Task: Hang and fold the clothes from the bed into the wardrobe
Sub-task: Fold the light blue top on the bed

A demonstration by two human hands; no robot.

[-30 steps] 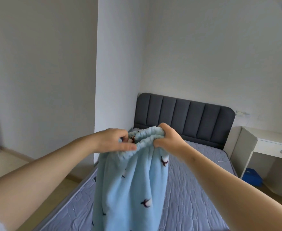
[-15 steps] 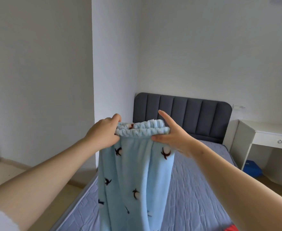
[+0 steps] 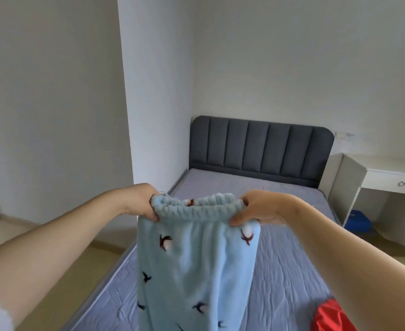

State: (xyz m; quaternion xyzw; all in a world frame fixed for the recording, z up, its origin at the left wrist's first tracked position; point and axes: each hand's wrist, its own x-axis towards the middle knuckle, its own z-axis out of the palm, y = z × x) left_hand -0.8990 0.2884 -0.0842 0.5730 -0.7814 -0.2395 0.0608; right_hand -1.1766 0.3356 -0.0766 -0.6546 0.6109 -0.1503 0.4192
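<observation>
Step in hand: apparently squaring up a garment before folding; the pale blue fleece pyjama trousers [image 3: 196, 271] are held up by the waist, not yet folded.
Left hand [image 3: 143, 201]: fingers curled tight round the left end of the elastic waistband [image 3: 196, 207].
Right hand [image 3: 256, 209]: pinching the right end, thumb in front.
Trousers: hang straight down between both hands, in the air above the bed [image 3: 280, 259]; leg ends out of view.
Next move: likely calls for bringing the two waistband ends together, or laying the trousers flat on the mattress.
Also waiting: a red garment [image 3: 330, 316] on the bed, under the right forearm.
Wardrobe: not in view.
</observation>
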